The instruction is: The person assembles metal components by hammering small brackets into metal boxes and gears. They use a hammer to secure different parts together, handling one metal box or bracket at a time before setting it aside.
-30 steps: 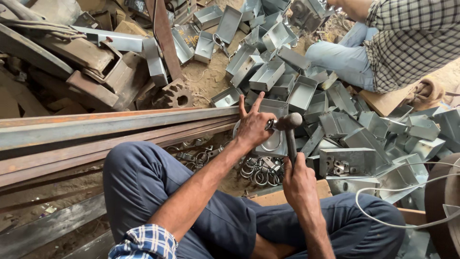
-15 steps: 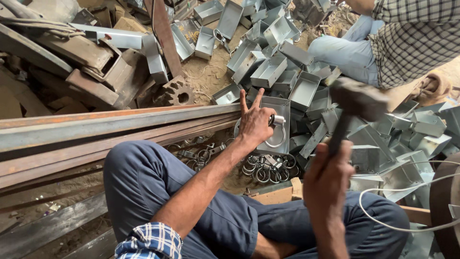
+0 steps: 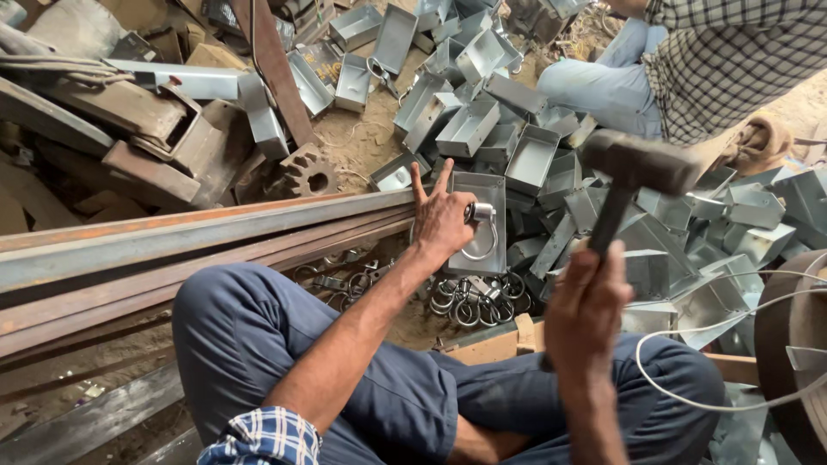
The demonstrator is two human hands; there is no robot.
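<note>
My left hand [image 3: 441, 217] rests on a flat grey metal plate [image 3: 479, 224], thumb and forefinger pinching a small shiny metal fitting [image 3: 479, 212] with a ring hanging from it; two fingers point up. My right hand [image 3: 587, 312] grips the dark handle of a hammer [image 3: 639, 164] raised above and to the right of the plate, its blurred head up high. A heap of loose metal rings [image 3: 469, 301] lies just below the plate, by my knee.
Long rusty steel beams [image 3: 172, 241] run across the left. Many grey sheet-metal boxes [image 3: 469, 129] are piled behind and to the right. Another person in a checked shirt [image 3: 732, 60] sits at top right. A white cable [image 3: 689, 344] curls over my right leg.
The hammer has swung up from the fitting on the plate to a raised position at the right. My left hand has stayed on the plate with the fitting.
</note>
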